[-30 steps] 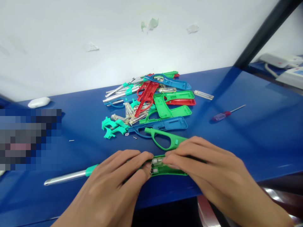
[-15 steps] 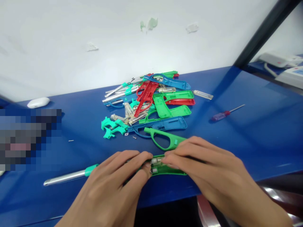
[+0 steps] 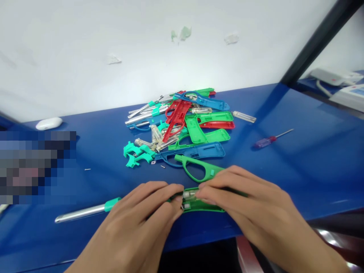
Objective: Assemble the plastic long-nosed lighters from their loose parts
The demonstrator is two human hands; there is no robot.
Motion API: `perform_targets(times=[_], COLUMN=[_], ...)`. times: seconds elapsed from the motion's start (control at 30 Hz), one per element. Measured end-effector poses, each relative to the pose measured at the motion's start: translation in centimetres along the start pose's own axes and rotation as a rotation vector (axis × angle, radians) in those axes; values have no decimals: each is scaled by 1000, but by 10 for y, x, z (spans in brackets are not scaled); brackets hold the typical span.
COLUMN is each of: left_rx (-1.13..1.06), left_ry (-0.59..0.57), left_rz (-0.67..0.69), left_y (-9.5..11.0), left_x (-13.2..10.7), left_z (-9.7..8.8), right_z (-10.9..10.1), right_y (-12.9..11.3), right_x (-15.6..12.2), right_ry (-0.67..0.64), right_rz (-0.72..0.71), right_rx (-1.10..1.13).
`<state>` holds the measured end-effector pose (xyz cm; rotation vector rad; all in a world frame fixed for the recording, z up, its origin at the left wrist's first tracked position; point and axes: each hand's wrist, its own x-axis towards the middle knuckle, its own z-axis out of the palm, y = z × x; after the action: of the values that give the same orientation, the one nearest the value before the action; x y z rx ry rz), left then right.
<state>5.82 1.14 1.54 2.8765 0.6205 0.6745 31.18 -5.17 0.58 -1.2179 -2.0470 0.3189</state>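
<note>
My left hand (image 3: 136, 223) and my right hand (image 3: 250, 201) meet fingertip to fingertip over a green plastic lighter shell (image 3: 199, 203) that lies near the front edge of the blue table (image 3: 298, 167). Both hands press on it with fingers together. Small clear and metal parts (image 3: 187, 195) show inside the shell between my fingertips. A metal tube with a teal collar (image 3: 85, 211) sticks out to the left from under my left hand. Another green shell half (image 3: 199, 170) lies just behind my fingers.
A heap of red, green and blue shell halves and metal tubes (image 3: 184, 121) sits at the table's middle. Teal trigger pieces (image 3: 136, 153) lie to its left. A small screwdriver (image 3: 270, 139) lies at the right, a white case (image 3: 48, 123) at the far left.
Both hands stay on the green shell; only the camera view has shifted slightly.
</note>
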Motion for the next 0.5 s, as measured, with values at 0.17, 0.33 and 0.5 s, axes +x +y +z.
perform_targets(times=[0.17,0.33,0.5], left_rx=[48,108,138], left_ry=[96,103,147], left_rz=[-45,-221,-300], left_y=[-4,-17,-20], left_x=[-19,-55,-67], left_z=[-7,-28,-34], right_z=[0,-3,-4], right_y=[5,9,5], right_x=[-2,-4,-1], right_ry=[-43,-103,-121], right_rz=[2,-30,-51], right_rx=[-14,-73,-124])
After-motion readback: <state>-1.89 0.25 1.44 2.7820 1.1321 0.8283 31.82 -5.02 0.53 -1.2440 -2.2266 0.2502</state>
